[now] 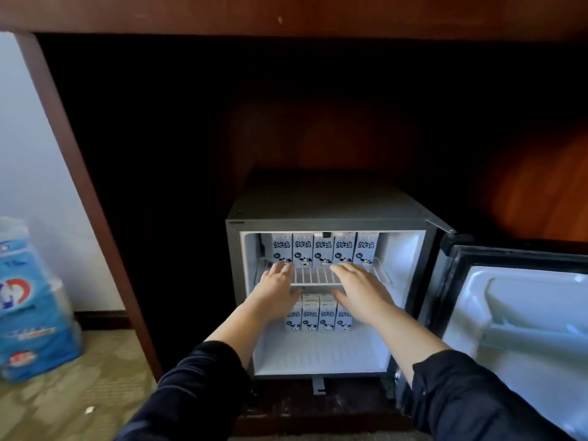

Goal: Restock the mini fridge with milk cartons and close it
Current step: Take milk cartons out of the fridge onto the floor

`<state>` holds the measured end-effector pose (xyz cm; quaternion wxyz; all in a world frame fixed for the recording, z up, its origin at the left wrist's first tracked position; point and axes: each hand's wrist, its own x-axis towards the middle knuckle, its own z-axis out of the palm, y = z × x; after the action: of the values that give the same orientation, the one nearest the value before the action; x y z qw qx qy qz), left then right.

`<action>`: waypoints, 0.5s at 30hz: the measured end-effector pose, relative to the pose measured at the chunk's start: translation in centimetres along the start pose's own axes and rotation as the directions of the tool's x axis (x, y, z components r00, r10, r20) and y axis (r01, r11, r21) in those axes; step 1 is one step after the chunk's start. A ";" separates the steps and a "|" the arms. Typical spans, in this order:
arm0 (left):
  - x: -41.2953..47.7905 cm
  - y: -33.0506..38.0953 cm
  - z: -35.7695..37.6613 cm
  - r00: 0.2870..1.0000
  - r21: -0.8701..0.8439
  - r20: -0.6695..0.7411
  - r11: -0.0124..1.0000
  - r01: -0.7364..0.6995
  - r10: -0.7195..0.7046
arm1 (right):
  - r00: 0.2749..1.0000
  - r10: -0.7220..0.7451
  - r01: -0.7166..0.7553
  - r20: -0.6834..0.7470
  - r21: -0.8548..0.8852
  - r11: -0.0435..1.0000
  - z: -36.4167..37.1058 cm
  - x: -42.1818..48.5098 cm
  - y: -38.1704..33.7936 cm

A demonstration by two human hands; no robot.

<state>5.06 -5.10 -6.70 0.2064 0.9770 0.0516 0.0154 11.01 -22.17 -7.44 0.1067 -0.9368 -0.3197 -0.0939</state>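
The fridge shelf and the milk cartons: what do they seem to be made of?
The shelf looks like white-coated metal wire: thin parallel bars with gaps between them. The milk cartons look like printed paperboard, fairly matte: flat faces, sharp folded edges, a cow print.

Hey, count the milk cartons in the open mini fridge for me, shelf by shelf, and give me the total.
Upper milk cartons, on the wire shelf: 5
Lower milk cartons, below that shelf: 4
Total in view: 9
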 end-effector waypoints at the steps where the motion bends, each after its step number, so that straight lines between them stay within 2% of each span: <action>1: 0.8 -0.6 0.1 1.000 -0.009 -0.028 1.000 0.010 -0.011 | 1.000 -0.011 0.011 0.003 -0.010 1.000 0.5 1.0 -0.2; 6: 4.7 -2.9 1.1 0.984 -0.079 -0.171 0.996 0.034 -0.048 | 0.996 -0.073 0.068 -0.042 -0.094 0.993 3.3 6.0 -0.6; 10: 7.5 -3.6 1.6 0.928 -0.125 -0.371 0.992 -0.011 -0.036 | 0.993 -0.086 0.069 -0.081 -0.198 0.978 4.9 9.1 -0.5; 15: 10.7 -4.3 1.5 0.925 -0.177 -0.376 0.984 -0.012 -0.056 | 0.988 -0.066 0.034 -0.141 -0.220 0.975 5.9 11.6 0.1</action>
<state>15.34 -0.63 -9.76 0.2783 0.9328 0.0998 0.2061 20.69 -14.02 -10.27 0.0245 -0.9249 -0.3225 -0.1999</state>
